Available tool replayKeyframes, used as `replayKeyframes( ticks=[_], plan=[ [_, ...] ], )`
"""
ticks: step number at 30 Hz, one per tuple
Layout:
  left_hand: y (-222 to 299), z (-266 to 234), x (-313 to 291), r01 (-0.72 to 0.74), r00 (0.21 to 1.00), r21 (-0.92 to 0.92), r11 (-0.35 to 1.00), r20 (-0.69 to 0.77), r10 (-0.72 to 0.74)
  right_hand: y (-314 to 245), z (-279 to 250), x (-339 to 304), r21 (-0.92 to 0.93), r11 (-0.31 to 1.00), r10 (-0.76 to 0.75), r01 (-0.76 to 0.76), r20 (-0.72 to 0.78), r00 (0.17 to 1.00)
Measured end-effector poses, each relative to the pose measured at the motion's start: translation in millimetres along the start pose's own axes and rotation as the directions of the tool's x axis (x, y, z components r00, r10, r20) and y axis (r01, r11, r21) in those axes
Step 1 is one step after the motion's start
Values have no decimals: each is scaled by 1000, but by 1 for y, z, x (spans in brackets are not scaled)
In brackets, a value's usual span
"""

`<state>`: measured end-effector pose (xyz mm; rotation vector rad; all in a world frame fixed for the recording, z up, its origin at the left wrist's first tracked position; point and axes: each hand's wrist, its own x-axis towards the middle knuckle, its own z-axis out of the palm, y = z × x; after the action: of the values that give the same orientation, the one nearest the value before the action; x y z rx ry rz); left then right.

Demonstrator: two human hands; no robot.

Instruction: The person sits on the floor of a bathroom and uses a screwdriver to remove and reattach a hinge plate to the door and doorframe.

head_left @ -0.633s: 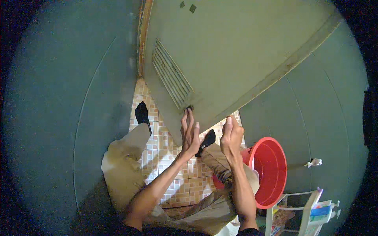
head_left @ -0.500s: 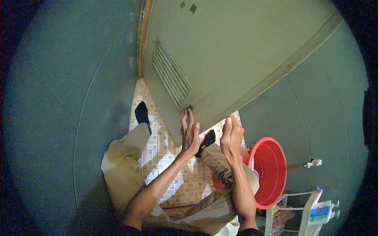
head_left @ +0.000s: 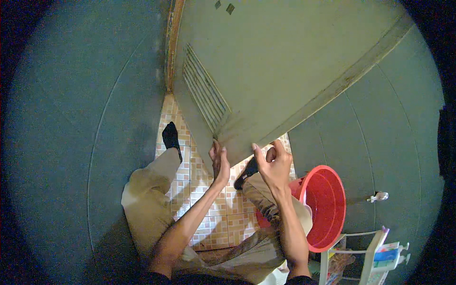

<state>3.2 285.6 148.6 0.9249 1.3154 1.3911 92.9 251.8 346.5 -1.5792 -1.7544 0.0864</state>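
A grey-green door (head_left: pixel 294 61) with a slatted vent (head_left: pixel 205 88) leans across the view ahead of me. My left hand (head_left: pixel 219 164) is at the door's lower part, just under the vent's lower corner. Its fingers are bent close together; whatever they may hold is hidden. By the door's right-hand edge is my right hand (head_left: pixel 276 166), its thumb and forefinger apart and the other fingers curled in shadow. The thumb tip meets the door near that edge. No object shows in this hand.
Right of my knee stands a red bucket (head_left: pixel 343 204), with a white rack (head_left: pixel 373 259) holding packages nearer me. A small tap (head_left: pixel 378 196) juts from the dark green right wall (head_left: pixel 351 142). My black-socked feet rest on the patterned tile floor (head_left: pixel 209 225).
My left hand has dropped down and left from a small dark spot below the vent, which no longer shows. My right thumb has spread leftward, away from the forefinger.
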Motion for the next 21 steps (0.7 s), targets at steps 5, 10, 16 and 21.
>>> replayKeyframes(
  ticks=[5, 10, 16, 21],
  plan=[
    [26, 4, -18, -186, 983, 54, 981, 13, 186, 2, 0, -3, 20, 1000, -4, 4, 4, 1000],
    [67, -3, -27, -471, 882, 143, 871, 65, 466, 3, 0, -3, 9, 1000, 3, -3, -3, 1000],
    [102, 7, -41, -661, 749, 100, 744, 151, 645, 6, -3, -3, 5, 998, 63, -63, -15, 998],
    [97, 3, -36, -694, 720, 92, 714, 126, 683, 3, 3, -2, 38, 999, 5, -4, -12, 1000]
  ],
)
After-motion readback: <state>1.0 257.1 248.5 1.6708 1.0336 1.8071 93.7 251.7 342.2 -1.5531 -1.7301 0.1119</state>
